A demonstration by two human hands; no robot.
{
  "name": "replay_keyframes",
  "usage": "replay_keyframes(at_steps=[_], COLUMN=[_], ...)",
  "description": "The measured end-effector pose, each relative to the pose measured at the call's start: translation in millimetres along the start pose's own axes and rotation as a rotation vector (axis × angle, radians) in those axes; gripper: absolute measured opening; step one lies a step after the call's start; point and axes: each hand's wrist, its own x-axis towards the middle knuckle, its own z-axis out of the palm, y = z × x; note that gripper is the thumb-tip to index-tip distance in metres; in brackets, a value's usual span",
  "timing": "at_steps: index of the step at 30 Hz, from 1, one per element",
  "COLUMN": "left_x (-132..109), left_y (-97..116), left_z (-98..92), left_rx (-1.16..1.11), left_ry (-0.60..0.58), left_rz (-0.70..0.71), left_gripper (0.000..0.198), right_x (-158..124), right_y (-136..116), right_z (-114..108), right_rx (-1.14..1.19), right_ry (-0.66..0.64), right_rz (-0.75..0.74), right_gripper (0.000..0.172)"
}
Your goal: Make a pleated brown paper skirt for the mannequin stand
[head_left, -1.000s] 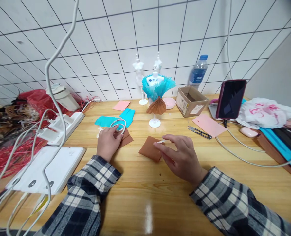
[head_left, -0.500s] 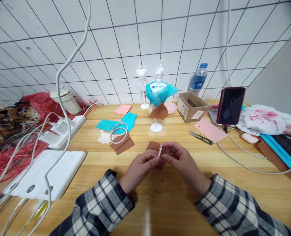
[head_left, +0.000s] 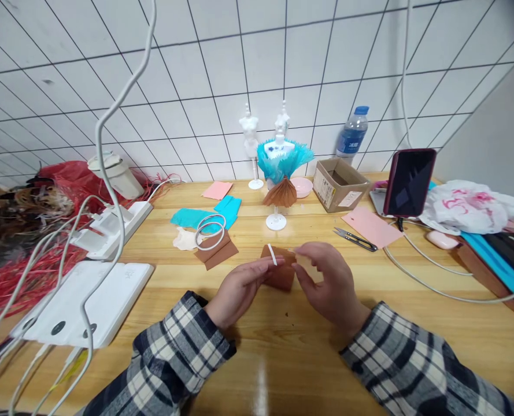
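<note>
My left hand [head_left: 241,284] pinches a narrow white strip [head_left: 272,254] between thumb and fingers, and the strip slants upward from the fingertips. Under it on the table lies a brown crepe-like paper piece [head_left: 281,278], partly covered by the hand. Just right of that paper is my right hand [head_left: 329,283], its thumb and curled forefinger apart, with nothing visible in the gap. Beyond both hands stands a small white dress form [head_left: 276,222] wearing a blue ruffled paper top [head_left: 270,164] and a gathered brown paper piece [head_left: 283,193].
Blue paper [head_left: 191,218], silver rings [head_left: 211,247] and another brown paper [head_left: 222,252] lie left. Thread snips [head_left: 355,238], pink paper [head_left: 373,227], a cardboard box [head_left: 339,193] and a propped phone [head_left: 409,182] are right. Cables hang by a white power bank [head_left: 104,306].
My right hand has come away from the white strip and moved a little right, its fingers parting. The strip stays in my left hand, now tilted to the left, with more brown paper showing.
</note>
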Motion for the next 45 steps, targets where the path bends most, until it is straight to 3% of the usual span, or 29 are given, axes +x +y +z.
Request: replay_keyframes(at_steps=[2,4,11,15,20,23,27,31,36,39,45], left_x=[-0.3,-0.7,-4.2,-4.2,2.4,4.1,1.1,-1.8,-4.5,-4.8,-1.9], left_y=[-0.3,-0.3,1.2,-0.1,-3.5,-0.2,5.6,7.3,10.7,13.6,12.7], left_z=[0.1,0.8,1.5,-3.8,-5.9,-4.9,-3.5,-1.2,5.5,8.0,3.3], left_rx=[-0.108,-0.158,-0.045,0.45,1.027,1.147,1.189,1.169,1.05,0.974,0.803], left_ry=[-0.069,-0.113,-0.199,-0.214,-0.098,-0.064,-0.041,0.022,0.139,0.117,0.094], left_rz=[-0.025,-0.046,-0.004,0.132,0.494,0.62,0.595,0.572,0.444,0.344,0.26], left_gripper=[0.031,0.034,0.036,0.039,0.023,0.014,0.009,0.012,0.014,0.02,0.03], right_x=[1.3,2.2,2.3,2.0,1.5,-0.4,-2.5,-3.2,-6.5,-8.9,-8.8], right_y=[0.3,1.0,2.8,3.1,-2.9,-10.4,-18.8,-21.6,-19.0,-14.4,-8.3], right_z=[-2.9,-4.4,-4.8,-1.0,7.5,11.1,11.3,9.7,9.0,8.7,6.5], right_rx=[-0.099,-0.174,-0.224,-0.052,0.324,0.511,0.55,0.618,0.462,0.35,0.193], right_ry=[-0.095,-0.147,-0.172,-0.281,-0.391,-0.371,-0.321,-0.301,-0.212,-0.241,-0.307], right_rz=[-0.197,-0.273,-0.241,-0.018,0.521,0.733,0.801,0.741,0.381,0.226,0.169], right_gripper=[0.025,0.025,0.013,0.011,0.014,0.019,0.021,0.021,0.018,0.024,0.024])
